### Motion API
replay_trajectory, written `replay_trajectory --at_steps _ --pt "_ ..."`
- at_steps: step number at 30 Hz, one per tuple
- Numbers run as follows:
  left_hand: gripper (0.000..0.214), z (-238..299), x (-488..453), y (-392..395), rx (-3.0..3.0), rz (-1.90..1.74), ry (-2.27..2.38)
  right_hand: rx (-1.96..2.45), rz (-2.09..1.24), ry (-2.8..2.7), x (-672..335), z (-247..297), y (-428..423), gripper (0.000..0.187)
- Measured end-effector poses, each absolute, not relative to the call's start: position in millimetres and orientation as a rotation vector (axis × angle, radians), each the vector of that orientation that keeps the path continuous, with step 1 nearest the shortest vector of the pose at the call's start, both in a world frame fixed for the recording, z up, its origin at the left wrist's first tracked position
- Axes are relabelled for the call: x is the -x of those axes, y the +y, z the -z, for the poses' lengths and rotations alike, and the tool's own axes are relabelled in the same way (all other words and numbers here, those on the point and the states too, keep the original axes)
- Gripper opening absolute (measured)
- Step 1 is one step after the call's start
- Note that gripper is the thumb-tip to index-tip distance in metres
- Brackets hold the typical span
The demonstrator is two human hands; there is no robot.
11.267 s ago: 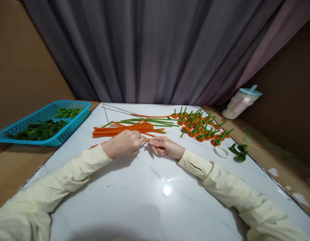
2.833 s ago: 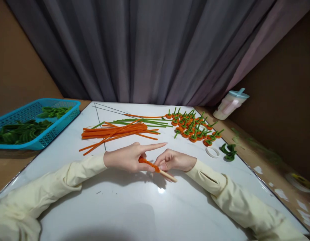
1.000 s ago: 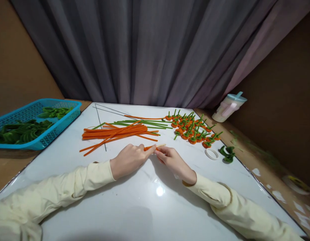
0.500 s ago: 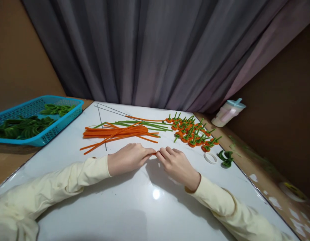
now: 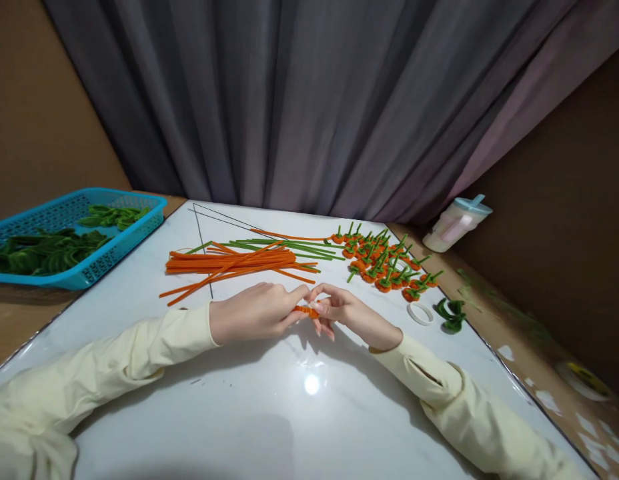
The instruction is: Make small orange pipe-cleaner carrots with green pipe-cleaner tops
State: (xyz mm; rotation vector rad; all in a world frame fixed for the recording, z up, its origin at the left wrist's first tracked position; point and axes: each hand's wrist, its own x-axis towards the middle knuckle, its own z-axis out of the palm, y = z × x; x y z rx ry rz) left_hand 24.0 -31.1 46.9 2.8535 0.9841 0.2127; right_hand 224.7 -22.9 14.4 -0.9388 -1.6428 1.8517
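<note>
Between my two hands is a small coiled orange pipe cleaner (image 5: 305,311), partly covered by fingers. My left hand (image 5: 259,312) pinches its left side, and my right hand (image 5: 342,310) grips its right end between thumb and fingers. Just beyond the left hand lies a bundle of straight orange pipe cleaners (image 5: 229,262). Several green pipe cleaners (image 5: 309,249) lie behind and under it. Past my right hand stand many small orange pipe-cleaner pumpkins (image 5: 383,285) with green stems.
A blue basket (image 5: 124,257) with green pipe-cleaner pieces stands at the left. On the right are a white ring (image 5: 420,313), curled dark green pieces (image 5: 451,315) and a lidded cup (image 5: 457,223). Thin dark wires (image 5: 201,240) lie at the table's back left. A grey curtain (image 5: 249,100) hangs behind.
My right hand has turned, its fingers now curling around the orange piece with the palm side showing. More of the coiled piece shows between the hands, which remain close together.
</note>
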Motion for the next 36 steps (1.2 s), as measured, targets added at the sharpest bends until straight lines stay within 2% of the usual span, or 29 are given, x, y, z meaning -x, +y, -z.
replay_trajectory --at_steps 6,9,12,15,18,21,25,28,31,36 --pt "0.030 -39 -23 -34 -3.392 -0.053 0.688 0.976 -2.196 -1.350 -229 -10 -18 0.030" --pt "0.034 -35 -24 -33 -3.480 -0.092 0.590 1.001 -2.144 -1.374 -230 -7 -18 0.032" --pt "0.029 -39 -23 -26 -3.303 -0.294 0.737 1.027 -1.759 -1.534 -228 -10 -23 0.028" --pt "0.045 -49 -17 -14 -2.830 -0.460 0.952 1.061 -1.104 -1.739 -227 -10 -30 0.019" --pt "0.039 -57 -11 -2 -2.309 -0.483 0.990 1.050 -0.511 -1.879 -230 -1 -32 0.015" --pt "0.036 -57 -12 3 -1.902 -0.557 1.003 1.010 -0.324 -2.027 -236 15 -29 0.022" --pt "0.033 -53 -19 -3 -1.659 -0.789 0.965 1.061 -0.358 -1.985 -235 27 -25 0.025" --pt "0.032 -50 -23 -8 -1.639 -0.907 0.942 1.105 -0.515 -1.825 -228 22 -26 0.021" --pt "0.037 -46 -23 -10 -1.709 -0.966 0.923 1.079 -0.864 -1.651 -223 15 -25 0.020" --pt "0.027 -40 -21 -9 -1.864 -1.003 0.910 0.930 -1.514 -1.400 -226 13 -12 0.026"
